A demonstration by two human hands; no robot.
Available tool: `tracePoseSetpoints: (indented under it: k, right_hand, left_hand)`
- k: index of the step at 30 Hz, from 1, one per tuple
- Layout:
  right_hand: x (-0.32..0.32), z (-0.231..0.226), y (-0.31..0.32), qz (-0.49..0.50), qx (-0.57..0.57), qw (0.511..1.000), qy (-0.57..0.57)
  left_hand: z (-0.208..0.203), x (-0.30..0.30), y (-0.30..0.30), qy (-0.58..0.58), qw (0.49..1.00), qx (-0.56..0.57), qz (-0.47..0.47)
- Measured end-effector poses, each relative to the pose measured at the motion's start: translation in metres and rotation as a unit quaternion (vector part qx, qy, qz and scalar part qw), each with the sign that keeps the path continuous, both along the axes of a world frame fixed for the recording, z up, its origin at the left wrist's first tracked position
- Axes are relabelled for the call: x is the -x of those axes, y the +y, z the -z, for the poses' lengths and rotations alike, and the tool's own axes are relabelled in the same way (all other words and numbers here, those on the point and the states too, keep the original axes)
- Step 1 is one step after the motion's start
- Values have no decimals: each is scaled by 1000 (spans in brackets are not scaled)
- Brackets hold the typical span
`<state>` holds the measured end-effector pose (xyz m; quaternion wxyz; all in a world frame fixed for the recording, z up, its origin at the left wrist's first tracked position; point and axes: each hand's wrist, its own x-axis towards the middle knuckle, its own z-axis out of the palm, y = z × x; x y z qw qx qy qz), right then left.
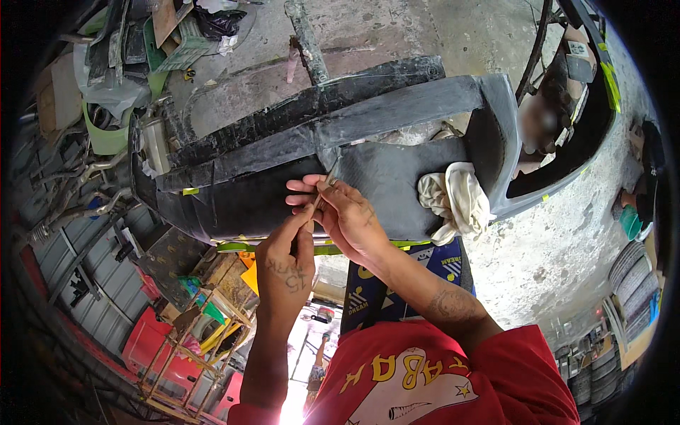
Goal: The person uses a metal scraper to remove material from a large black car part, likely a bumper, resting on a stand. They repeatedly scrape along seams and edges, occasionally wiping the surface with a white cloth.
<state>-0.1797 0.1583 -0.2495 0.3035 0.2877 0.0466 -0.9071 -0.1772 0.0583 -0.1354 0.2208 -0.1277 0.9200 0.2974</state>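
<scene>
A black car bumper (262,191) with dull grey sanded patches lies across in front of me. Over its middle, below the upright rib, my two hands meet at a thin, narrow strip (331,172); its kind is too small to make out. My left hand (285,258) pinches the near end between thumb and forefinger. Around the same strip, the thumb and forefinger of my right hand (353,221) are closed, while its other fingers stick out to the left. A crumpled whitish cloth (464,202) drapes over the bumper's near edge, right of my right hand.
A blue patterned support (453,265) stands under the bumper's near side. Metal pipes (85,191) and scrap panels (184,49) crowd the left. At lower left is a rusty frame (191,354) beside red panels. Stacked tyres (630,276) stand far right on the concrete floor (524,255).
</scene>
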Motion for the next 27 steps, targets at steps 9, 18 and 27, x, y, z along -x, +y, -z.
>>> tracePoseSetpoints:
  k: [9,18,27]
  right_hand:
    - [1,0,2,-9,-1,1000,-13]
    - [-1,3,2,-26,2,1000,5]
    - [18,-30,79,-275,-463,786,304]
  left_hand:
    - [6,-9,7,4,1000,-15,-15]
    - [13,-20,10,33,999,-8,-15]
    - [-43,-9,-12,-72,994,-52,-70]
